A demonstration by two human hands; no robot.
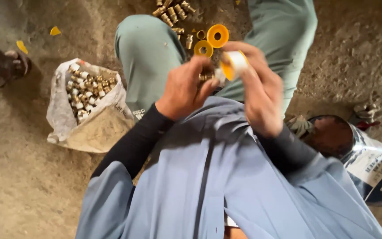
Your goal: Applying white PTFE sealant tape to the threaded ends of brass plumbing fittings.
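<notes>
Dirt floor (18, 186), seated with green trousers (149, 57) knees apart. White sack (63, 119) on the left, full of brass fittings (87, 90). Dark bag (368, 163) on the right. Right hand (259, 90) pinching a tape roll (234, 63), white with yellow core. Left hand (184, 88) closed around a small brass fitting (205, 77), just beside the roll. Two yellow spools (212, 41) and loose fittings (173, 11) between the knees.
</notes>
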